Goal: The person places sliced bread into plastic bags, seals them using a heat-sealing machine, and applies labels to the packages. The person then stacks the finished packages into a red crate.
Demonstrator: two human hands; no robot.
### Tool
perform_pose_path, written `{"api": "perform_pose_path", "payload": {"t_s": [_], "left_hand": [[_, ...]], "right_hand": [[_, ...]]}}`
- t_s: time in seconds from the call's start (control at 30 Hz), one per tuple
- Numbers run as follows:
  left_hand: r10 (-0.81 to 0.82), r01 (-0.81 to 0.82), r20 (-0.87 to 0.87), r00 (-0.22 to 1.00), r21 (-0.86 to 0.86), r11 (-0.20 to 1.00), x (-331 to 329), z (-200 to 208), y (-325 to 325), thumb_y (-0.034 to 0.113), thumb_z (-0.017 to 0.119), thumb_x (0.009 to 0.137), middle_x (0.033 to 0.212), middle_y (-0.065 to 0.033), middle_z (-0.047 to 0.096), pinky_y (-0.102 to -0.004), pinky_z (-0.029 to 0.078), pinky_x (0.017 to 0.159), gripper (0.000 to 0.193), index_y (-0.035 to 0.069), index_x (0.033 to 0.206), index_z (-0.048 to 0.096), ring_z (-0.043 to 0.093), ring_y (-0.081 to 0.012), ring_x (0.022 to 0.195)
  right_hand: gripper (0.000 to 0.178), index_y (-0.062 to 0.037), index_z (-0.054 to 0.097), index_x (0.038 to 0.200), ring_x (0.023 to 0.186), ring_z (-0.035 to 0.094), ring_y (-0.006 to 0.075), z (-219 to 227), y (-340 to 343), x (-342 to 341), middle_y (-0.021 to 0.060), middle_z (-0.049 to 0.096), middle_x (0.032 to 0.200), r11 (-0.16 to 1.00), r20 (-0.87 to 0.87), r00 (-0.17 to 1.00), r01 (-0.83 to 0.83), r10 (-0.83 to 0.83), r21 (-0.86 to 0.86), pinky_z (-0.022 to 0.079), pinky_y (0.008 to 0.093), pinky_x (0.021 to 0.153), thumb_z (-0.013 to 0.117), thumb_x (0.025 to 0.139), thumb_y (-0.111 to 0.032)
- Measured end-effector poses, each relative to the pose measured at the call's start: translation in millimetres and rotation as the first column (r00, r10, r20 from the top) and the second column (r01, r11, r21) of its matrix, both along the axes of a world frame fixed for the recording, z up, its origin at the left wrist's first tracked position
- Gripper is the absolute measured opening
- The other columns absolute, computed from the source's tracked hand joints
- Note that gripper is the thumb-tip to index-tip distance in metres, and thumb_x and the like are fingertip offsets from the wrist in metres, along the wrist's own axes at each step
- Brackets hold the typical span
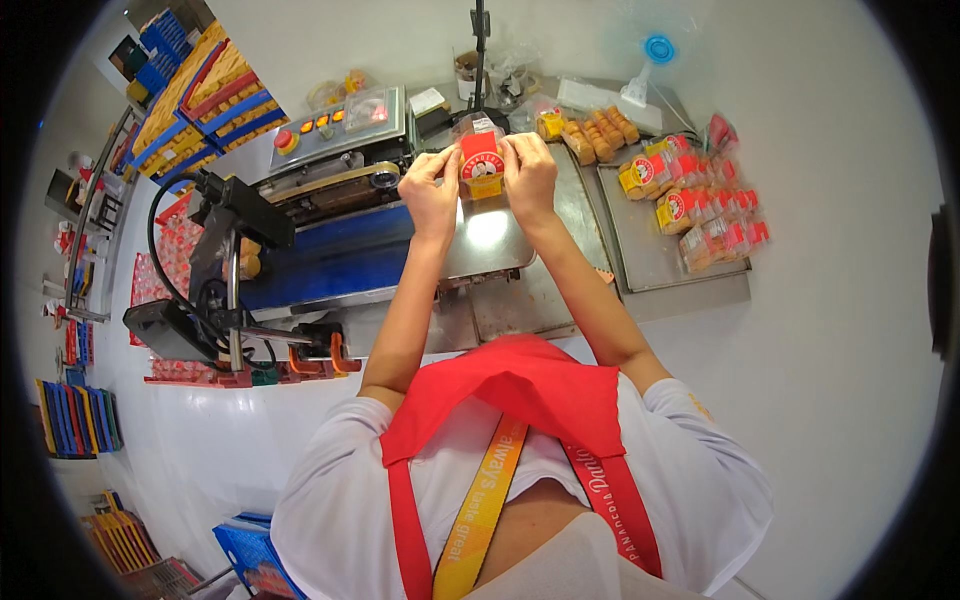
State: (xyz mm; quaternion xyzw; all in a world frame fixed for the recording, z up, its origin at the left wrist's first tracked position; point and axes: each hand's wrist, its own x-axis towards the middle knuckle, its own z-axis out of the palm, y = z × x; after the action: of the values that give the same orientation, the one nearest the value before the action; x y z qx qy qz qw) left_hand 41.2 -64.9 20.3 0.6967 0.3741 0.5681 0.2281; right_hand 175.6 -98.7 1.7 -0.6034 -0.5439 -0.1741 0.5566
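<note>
Between my two raised hands is a clear plastic bread bag (482,168) with a red and yellow printed front, upright near the metal end plate. My left hand (430,188) pinches its left edge, and my right hand (530,180) pinches the right edge; both sets of fingers are closed. What lies inside the bag is mostly hidden by the print. Below and left of the hands runs a blue conveyor belt (330,255), with a shiny metal plate (500,245) at its right end. Several bread rolls (600,132) lie behind my right hand.
Several packed bread bags (690,205) rest on a metal tray (640,255) at the right. A control panel (340,128) with a red button stands behind the belt. A black camera-like device (235,215) on a metal post rises at left. Blue and yellow crates (215,95) are stacked far left.
</note>
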Motion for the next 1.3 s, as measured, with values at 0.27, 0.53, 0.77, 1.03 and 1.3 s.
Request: {"api": "perform_pose_path", "payload": {"t_s": [0.27, 0.53, 0.77, 1.03, 1.3], "left_hand": [[-0.074, 0.065, -0.025, 0.997, -0.262, 0.963, -18.4, -5.4, 0.1, 0.011, 0.068, 0.082, 0.077, -0.0081, 0.071, -0.0234, 0.051, 0.063, 0.016, 0.001, 0.094, 0.072, 0.064, -0.0069, 0.067], [-0.217, 0.298, 0.235, 0.947, -0.404, 0.865, -29.6, -19.7, 16.6, 0.010, 0.069, 0.082, 0.085, -0.0057, 0.070, -0.0232, 0.051, 0.067, 0.015, -0.001, 0.093, 0.071, 0.063, -0.0100, 0.071], [-0.466, 0.657, 0.475, 0.746, -0.412, 0.632, -35.7, -33.7, 42.7, 0.010, 0.071, 0.081, 0.095, -0.0091, 0.069, -0.0260, 0.046, 0.084, 0.017, 0.000, 0.095, 0.070, 0.060, -0.0117, 0.094], [-0.353, 0.611, 0.526, 0.773, -0.471, 0.636, -27.4, -42.0, 50.0, 0.011, 0.072, 0.081, 0.088, -0.0064, 0.070, -0.0215, 0.046, 0.074, 0.016, 0.000, 0.094, 0.070, 0.061, -0.0082, 0.080], [-0.308, 0.601, 0.547, 0.778, -0.505, 0.620, -21.9, -49.0, 47.9, 0.009, 0.074, 0.079, 0.086, -0.0077, 0.069, -0.0227, 0.049, 0.073, 0.020, -0.002, 0.094, 0.069, 0.063, -0.0097, 0.076]], "right_hand": [[0.009, -0.0005, 0.066, 0.079, 0.068, 0.062, 0.0297, 5.3, -18.9, -1.9, 0.0141, 0.063, 0.078, 0.965, -0.284, 0.953, -0.166, 0.105, -0.202, 0.049, 0.0373, 0.064, 0.063, 0.081, -0.009], [0.013, 0.0001, 0.067, 0.080, 0.062, 0.061, 0.0176, 8.5, -23.0, 0.6, 0.0096, 0.065, 0.068, 0.912, -0.439, 0.871, -0.343, 0.221, -0.223, 0.047, 0.0302, 0.058, 0.064, 0.083, -0.012], [0.013, -0.0010, 0.068, 0.085, 0.072, 0.058, 0.0071, -16.1, -4.4, 23.5, 0.0031, 0.066, 0.077, 0.798, -0.636, 0.667, -0.588, 0.388, -0.131, 0.047, 0.0221, 0.070, 0.068, 0.084, -0.014], [0.013, 0.0024, 0.069, 0.087, 0.076, 0.061, 0.0085, -26.4, 5.9, 26.5, 0.0065, 0.069, 0.083, 0.739, -0.789, 0.412, -0.670, 0.456, 0.077, 0.048, 0.0220, 0.072, 0.070, 0.082, -0.010], [0.015, 0.0023, 0.070, 0.083, 0.069, 0.061, 0.0071, -37.9, 3.5, 25.8, 0.0055, 0.069, 0.077, 0.807, -0.759, 0.501, -0.588, 0.416, 0.055, 0.048, 0.0212, 0.064, 0.073, 0.080, -0.012]]}}
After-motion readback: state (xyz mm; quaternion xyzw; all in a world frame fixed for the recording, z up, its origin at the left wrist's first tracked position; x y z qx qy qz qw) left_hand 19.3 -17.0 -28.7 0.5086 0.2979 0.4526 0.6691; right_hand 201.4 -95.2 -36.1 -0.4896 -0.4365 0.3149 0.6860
